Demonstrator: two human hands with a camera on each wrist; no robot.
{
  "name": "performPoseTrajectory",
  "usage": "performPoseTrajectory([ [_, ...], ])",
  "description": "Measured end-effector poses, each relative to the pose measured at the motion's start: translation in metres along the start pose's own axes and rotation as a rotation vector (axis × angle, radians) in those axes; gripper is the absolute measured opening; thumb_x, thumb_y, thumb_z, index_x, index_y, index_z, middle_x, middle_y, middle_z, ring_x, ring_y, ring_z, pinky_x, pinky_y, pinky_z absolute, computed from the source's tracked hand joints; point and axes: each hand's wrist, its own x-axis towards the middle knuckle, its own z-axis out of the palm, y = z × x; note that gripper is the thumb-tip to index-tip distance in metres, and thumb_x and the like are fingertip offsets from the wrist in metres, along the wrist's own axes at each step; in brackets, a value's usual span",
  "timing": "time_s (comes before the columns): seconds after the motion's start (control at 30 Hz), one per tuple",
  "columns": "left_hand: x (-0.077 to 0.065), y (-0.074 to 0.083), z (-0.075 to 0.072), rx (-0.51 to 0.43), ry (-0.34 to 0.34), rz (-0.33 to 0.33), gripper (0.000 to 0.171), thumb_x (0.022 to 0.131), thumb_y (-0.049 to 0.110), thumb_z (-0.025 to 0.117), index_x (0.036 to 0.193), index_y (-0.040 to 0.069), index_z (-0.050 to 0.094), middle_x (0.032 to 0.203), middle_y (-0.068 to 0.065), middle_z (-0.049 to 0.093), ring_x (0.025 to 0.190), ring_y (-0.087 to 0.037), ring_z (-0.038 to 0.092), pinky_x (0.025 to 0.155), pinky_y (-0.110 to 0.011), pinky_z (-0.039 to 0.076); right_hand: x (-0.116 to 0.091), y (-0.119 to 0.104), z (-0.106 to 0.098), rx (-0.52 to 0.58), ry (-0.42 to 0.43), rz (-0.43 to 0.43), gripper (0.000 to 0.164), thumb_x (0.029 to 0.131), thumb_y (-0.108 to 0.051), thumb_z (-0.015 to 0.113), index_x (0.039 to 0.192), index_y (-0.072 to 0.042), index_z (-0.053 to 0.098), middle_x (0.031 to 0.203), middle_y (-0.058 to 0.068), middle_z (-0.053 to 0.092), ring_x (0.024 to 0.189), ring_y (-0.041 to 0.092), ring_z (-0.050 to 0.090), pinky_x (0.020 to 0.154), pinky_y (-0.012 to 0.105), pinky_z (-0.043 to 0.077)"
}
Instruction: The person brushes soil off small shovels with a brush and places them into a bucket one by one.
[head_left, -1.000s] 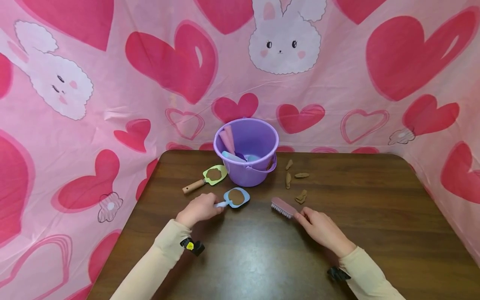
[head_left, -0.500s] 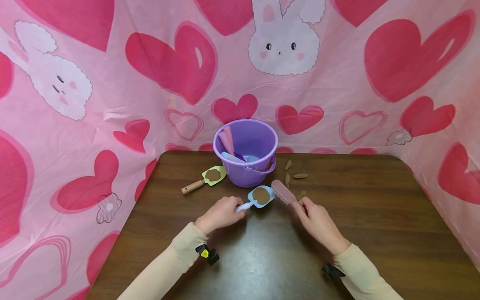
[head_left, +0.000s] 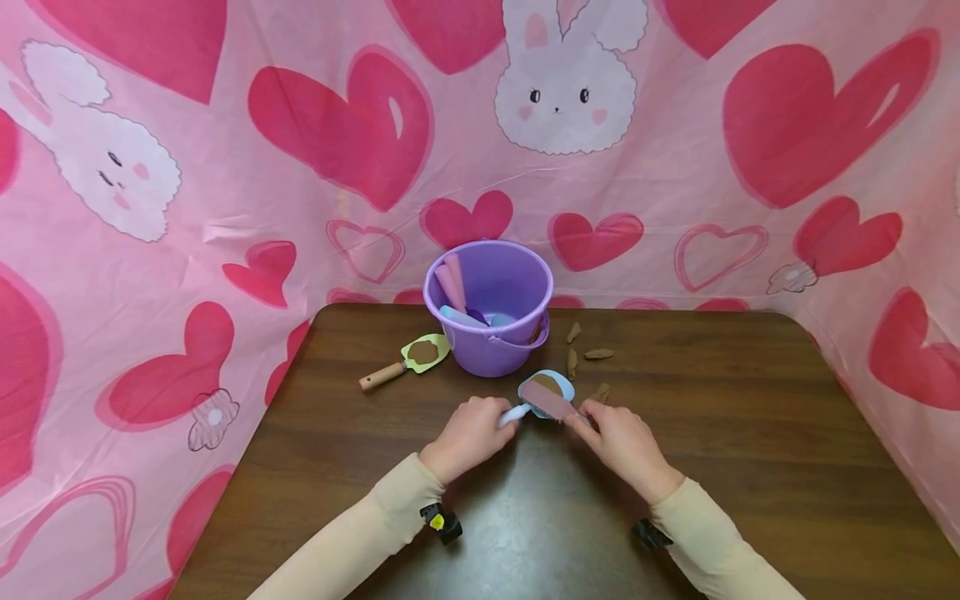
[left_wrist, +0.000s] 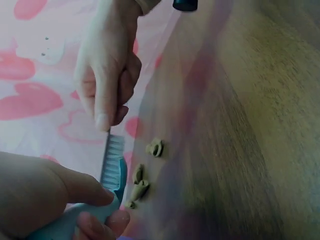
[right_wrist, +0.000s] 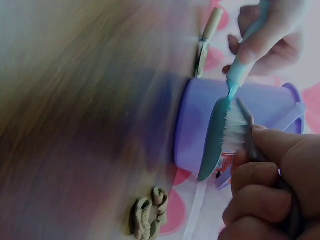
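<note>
My left hand (head_left: 468, 433) grips the pale handle of a small light-blue hand shovel (head_left: 567, 390). A brown patch (head_left: 552, 381) covers the middle of its blade. From the other side, my right hand (head_left: 626, 442) holds a pink brush (head_left: 547, 400) by its handle. The brush head lies across the shovel blade in the head view and covers part of the patch. In the right wrist view the white bristles (right_wrist: 235, 130) point at the face of the blade (right_wrist: 214, 140), right at its surface. Brown curled pieces (head_left: 603, 393) lie just beyond the right hand.
A purple bucket (head_left: 491, 352) stands behind the hands, with pink and light-blue items (head_left: 453, 286) inside. Left of it lies a green trowel with a wooden handle (head_left: 382, 376). Several brown pieces (head_left: 598, 354) are scattered right of the bucket. Pink heart-printed cloth (head_left: 600, 183) hangs behind the table.
My left hand has carried the blue shovel rightward. My right hand has moved slightly left, and the brush, first apart from the shovel, now overlaps its blade.
</note>
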Motion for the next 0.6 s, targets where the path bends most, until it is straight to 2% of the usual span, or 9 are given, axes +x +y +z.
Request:
performPoseTrajectory([
  [0.3,-0.0001,0.0034,0.0014,-0.016,0.016,0.039,0.014,0.094,0.011,0.072,0.08,0.012,0.068,0.061,0.008,0.048,0.056,-0.01,0.048,0.053,-0.027,0.042,-0.0039,0.0081,0.003,-0.066,0.065,0.035,0.035,0.097,-0.033,0.074,0.075,-0.017,0.052,0.058,-0.006,0.035,0.051,0.015,0.037,0.048,0.033,0.029],
  [0.5,0.004,0.0079,0.0015,-0.046,0.028,0.026,0.015,0.095,0.01,0.071,0.081,0.009,0.067,0.063,0.004,0.05,0.056,-0.013,0.048,0.052,-0.029,0.042,-0.0018,0.0079,0.0047,-0.071,0.114,0.105,0.034,0.101,-0.031,0.069,0.078,-0.012,0.055,0.058,-0.002,0.04,0.051,0.019,0.041,0.047,0.036,0.034],
  [0.6,0.0053,0.0092,0.0018,-0.046,0.021,0.009,0.014,0.095,0.011,0.071,0.081,0.01,0.068,0.063,0.004,0.051,0.056,-0.013,0.049,0.052,-0.029,0.043,-0.0009,0.0084,0.004,-0.064,0.141,0.1,0.033,0.101,-0.027,0.069,0.077,-0.011,0.054,0.058,-0.002,0.039,0.051,0.019,0.041,0.048,0.036,0.035],
])
